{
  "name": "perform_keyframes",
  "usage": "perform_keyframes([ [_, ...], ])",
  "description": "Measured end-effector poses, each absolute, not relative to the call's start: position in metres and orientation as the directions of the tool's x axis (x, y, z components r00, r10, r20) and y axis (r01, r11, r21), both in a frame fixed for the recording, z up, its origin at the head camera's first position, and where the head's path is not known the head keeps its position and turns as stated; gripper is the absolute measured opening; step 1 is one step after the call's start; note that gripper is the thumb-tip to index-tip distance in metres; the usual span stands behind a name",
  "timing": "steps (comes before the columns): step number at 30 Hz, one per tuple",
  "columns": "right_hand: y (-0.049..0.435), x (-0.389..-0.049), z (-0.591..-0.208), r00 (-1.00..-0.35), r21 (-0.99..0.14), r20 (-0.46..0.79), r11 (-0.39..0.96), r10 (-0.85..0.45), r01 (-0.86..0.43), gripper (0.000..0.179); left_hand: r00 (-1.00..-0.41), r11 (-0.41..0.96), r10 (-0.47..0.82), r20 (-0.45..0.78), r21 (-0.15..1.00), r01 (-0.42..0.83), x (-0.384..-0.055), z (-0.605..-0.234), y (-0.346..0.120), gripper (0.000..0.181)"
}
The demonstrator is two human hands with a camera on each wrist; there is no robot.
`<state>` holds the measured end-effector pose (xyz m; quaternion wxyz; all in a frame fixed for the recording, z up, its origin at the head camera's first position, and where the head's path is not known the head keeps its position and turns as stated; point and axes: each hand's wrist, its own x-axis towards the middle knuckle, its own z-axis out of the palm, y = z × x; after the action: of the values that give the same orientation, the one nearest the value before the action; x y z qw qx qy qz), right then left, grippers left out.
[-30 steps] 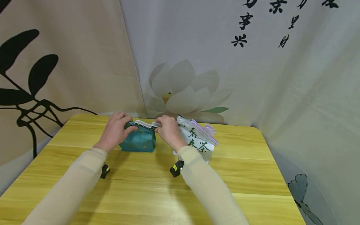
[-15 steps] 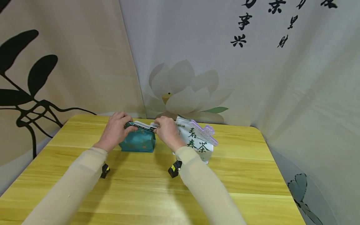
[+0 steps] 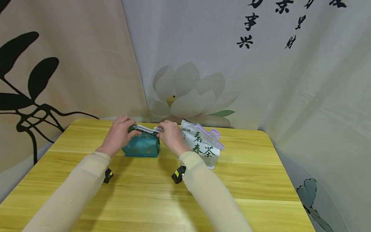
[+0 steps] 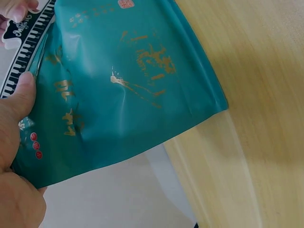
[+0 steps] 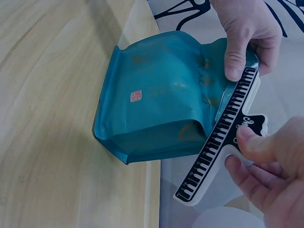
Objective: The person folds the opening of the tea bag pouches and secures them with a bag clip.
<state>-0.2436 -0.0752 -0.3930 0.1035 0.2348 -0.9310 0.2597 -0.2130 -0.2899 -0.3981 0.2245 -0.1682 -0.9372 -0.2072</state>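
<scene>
A teal bag (image 3: 142, 146) with gold lettering stands on the wooden table near its back edge. Along its top runs a long clip (image 5: 216, 137) with a black-and-white piano-key pattern. My left hand (image 3: 120, 133) pinches the bag's folded top at the left corner, thumb in front, as the left wrist view shows close up. My right hand (image 3: 173, 137) holds the clip's handle between thumb and fingers. In the right wrist view the clip lies over the bag's top edge, one end reaching past the bag's side.
Just right of my right hand stands a white tea bag (image 3: 200, 141) with green characters, a purple clip (image 3: 210, 137) slanting across its top. Behind the table (image 3: 246, 180) hangs a curtain (image 3: 188, 48) printed with a lotus and black characters.
My right hand has shifted very slightly left with the clip's handle. My left hand and the teal bag stay almost where they were.
</scene>
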Motion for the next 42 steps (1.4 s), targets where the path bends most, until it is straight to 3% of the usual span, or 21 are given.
perform_keyframes([
  [30,-0.085,-0.243,-0.393,-0.896,-0.551,0.275,0.707,-0.349,-0.444,0.02,-0.895,0.883,0.219,0.388,0.311,0.351,-0.215,-0.393,-0.292,0.029],
  [42,-0.091,-0.241,-0.392,-0.901,-0.587,0.277,0.683,-0.334,-0.434,0.021,-0.886,0.886,0.217,0.411,0.299,0.355,-0.214,-0.394,-0.291,0.028],
])
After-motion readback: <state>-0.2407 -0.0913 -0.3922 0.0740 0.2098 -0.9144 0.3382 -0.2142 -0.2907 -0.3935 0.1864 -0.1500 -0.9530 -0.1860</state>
